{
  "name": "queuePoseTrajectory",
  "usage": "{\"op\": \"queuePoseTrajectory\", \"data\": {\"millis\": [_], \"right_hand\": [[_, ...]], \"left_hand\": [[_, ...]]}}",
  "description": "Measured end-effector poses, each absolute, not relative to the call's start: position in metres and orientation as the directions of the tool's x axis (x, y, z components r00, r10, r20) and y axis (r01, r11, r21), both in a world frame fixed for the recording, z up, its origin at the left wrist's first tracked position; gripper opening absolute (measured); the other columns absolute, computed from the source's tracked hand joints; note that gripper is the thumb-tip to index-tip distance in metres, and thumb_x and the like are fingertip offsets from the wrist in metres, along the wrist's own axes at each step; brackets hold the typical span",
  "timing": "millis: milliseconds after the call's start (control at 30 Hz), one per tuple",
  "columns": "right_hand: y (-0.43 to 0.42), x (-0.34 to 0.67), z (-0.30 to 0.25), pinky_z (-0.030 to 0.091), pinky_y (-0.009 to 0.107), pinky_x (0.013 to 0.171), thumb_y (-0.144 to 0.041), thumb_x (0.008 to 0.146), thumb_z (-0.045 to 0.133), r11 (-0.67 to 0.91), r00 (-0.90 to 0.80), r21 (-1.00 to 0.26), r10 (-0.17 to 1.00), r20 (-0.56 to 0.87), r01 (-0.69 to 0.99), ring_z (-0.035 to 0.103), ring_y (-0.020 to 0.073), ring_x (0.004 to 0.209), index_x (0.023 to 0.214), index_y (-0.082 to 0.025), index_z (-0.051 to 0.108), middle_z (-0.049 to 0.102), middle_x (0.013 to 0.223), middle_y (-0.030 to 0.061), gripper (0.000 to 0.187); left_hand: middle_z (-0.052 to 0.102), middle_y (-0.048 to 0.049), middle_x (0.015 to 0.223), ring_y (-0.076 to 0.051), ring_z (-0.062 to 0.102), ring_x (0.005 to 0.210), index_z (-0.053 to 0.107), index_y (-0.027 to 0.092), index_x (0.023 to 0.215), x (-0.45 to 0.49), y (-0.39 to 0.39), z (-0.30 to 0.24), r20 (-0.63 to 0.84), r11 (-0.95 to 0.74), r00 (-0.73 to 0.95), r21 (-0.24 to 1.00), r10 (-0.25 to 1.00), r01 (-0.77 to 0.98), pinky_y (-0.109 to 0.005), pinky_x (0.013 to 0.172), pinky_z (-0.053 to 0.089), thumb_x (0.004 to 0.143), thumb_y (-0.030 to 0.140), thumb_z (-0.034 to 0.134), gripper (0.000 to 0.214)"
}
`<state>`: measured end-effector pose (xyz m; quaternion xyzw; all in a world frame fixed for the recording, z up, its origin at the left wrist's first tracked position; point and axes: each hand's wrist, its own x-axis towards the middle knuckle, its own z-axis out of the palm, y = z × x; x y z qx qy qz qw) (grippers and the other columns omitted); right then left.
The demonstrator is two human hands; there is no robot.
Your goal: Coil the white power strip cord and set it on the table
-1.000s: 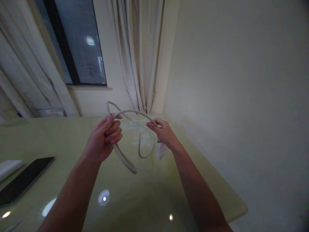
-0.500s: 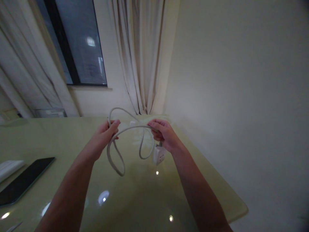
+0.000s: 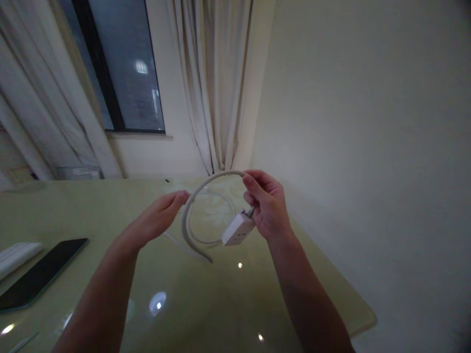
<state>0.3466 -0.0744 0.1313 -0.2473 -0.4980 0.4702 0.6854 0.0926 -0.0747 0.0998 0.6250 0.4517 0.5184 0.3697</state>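
A pale grey power cord (image 3: 184, 223) arches between my hands, joined to a white socket block (image 3: 238, 228). My right hand (image 3: 268, 200) is closed around the cord close to the block, which hangs tilted just below the fingers. At the left, my left hand (image 3: 160, 215) has its fingers stretched out together, the fingertips right beside the arc of cord; whether they touch it is unclear. Thinner-looking lengths of the cord loop lower down behind the arc, and part passes out of sight behind my left hand.
The glossy pale green table (image 3: 206, 304) reflects several lights. A black flat panel (image 3: 42, 272) and a white object (image 3: 18, 256) lie at the left. A wall (image 3: 349, 147) borders the right side; curtains (image 3: 217, 98) and a window (image 3: 125, 68) stand behind.
My right hand has moved slightly up and right, and the socket block has swung left. My left hand's fingers have straightened, and the raised loop of cord there has dropped.
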Motion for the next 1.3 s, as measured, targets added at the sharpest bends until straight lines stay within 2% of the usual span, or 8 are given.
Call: {"op": "queuePoseTrajectory", "data": {"millis": [133, 233, 433, 600, 700, 833, 967, 1300], "right_hand": [[-0.08, 0.349, 0.135, 0.02, 0.026, 0.043, -0.044, 0.08, 0.083, 0.543, 0.237, -0.757, 0.839, 0.489, -0.362, 0.028, 0.0074, 0.051, 0.089, -0.024, 0.069, 0.049, 0.072, -0.0054, 0.026], [-0.082, 0.356, 0.136, 0.022, 0.026, 0.043, -0.046, 0.081, 0.083, 0.582, 0.318, -0.74, 0.81, 0.492, -0.338, 0.029, 0.0074, 0.051, 0.089, -0.024, 0.067, 0.044, 0.069, -0.0069, 0.028], [-0.088, 0.36, 0.13, 0.021, 0.025, 0.042, -0.045, 0.074, 0.089, 0.593, 0.385, -0.708, 0.8, 0.46, -0.385, 0.029, 0.0059, 0.05, 0.089, -0.022, 0.072, 0.047, 0.069, -0.0065, 0.033], [-0.09, 0.33, 0.12, 0.026, 0.024, 0.044, -0.045, 0.077, 0.082, 0.466, 0.211, -0.744, 0.884, 0.418, -0.478, 0.03, 0.0064, 0.052, 0.091, -0.02, 0.079, 0.057, 0.075, -0.0026, 0.029], [-0.089, 0.309, 0.119, 0.04, 0.023, 0.053, -0.043, 0.08, 0.08, 0.431, 0.105, -0.756, 0.892, 0.44, -0.492, 0.045, 0.0083, 0.059, 0.092, -0.021, 0.081, 0.064, 0.079, -0.0007, 0.025], [-0.082, 0.298, 0.124, 0.05, 0.027, 0.069, -0.041, 0.083, 0.081, 0.533, -0.01, -0.808, 0.833, 0.553, -0.253, 0.061, 0.0142, 0.076, 0.091, -0.022, 0.083, 0.074, 0.088, 0.0029, 0.021], [-0.074, 0.301, 0.125, 0.046, 0.026, 0.062, -0.039, 0.09, 0.076, 0.676, -0.009, -0.736, 0.737, 0.676, 0.038, 0.058, 0.0131, 0.066, 0.091, -0.02, 0.079, 0.071, 0.08, 0.0014, 0.02], [-0.066, 0.302, 0.116, 0.051, 0.026, 0.065, -0.029, 0.097, 0.068, 0.67, 0.064, -0.669, 0.689, 0.722, 0.322, 0.065, 0.0124, 0.064, 0.093, -0.021, 0.063, 0.071, 0.092, 0.0025, 0.01]], "left_hand": [[0.078, -0.0151, 0.11, -0.03, 0.071, 0.111, 0.084, 0.023, 0.103, 0.113, -0.114, 0.103, 0.225, -0.362, 0.533, 0.917, 0.816, 0.166, -0.041, 0.102, 0.052, 0.101, 0.069, 0.044, 0.061], [0.078, -0.0116, 0.112, -0.027, 0.07, 0.11, 0.081, 0.025, 0.109, 0.128, -0.133, 0.072, 0.168, -0.388, 0.656, 0.899, 0.736, 0.205, -0.04, 0.103, 0.051, 0.101, 0.061, 0.054, 0.045], [0.049, 0.0007, 0.061, -0.015, 0.044, 0.057, 0.061, 0.02, 0.067, 0.141, -0.139, 0.013, 0.256, -0.285, 0.168, 0.942, 0.952, 0.179, -0.027, 0.055, 0.036, 0.096, 0.074, 0.051, 0.061], [0.039, 0.0048, 0.064, -0.013, 0.039, 0.059, 0.069, 0.02, 0.088, 0.148, -0.138, 0.044, 0.401, -0.405, -0.084, 0.914, 0.912, -0.032, -0.025, 0.056, 0.034, 0.095, 0.069, 0.059, 0.051], [0.056, -0.0006, 0.077, -0.015, 0.053, 0.071, 0.076, 0.019, 0.105, 0.155, -0.133, 0.07, 0.485, -0.487, -0.118, 0.873, 0.866, 0.011, -0.026, 0.066, 0.046, 0.096, 0.067, 0.061, 0.051], [0.073, -0.0107, 0.099, -0.022, 0.068, 0.093, 0.076, 0.016, 0.11, 0.153, -0.122, 0.09, 0.517, -0.506, -0.144, 0.856, 0.844, 0.11, -0.034, 0.087, 0.054, 0.097, 0.068, 0.057, 0.056], [0.073, -0.0081, 0.085, -0.021, 0.066, 0.079, 0.076, 0.017, 0.101, 0.142, -0.11, 0.099, 0.598, -0.536, -0.123, 0.778, 0.792, 0.328, -0.033, 0.076, 0.053, 0.1, 0.067, 0.049, 0.057], [0.032, 0.0067, 0.062, -0.011, 0.028, 0.049, 0.073, 0.019, 0.108, 0.144, -0.081, 0.106, 0.547, -0.537, -0.322, 0.834, 0.773, 0.126, -0.025, 0.044, 0.021, 0.103, 0.06, 0.052, 0.047]]}}
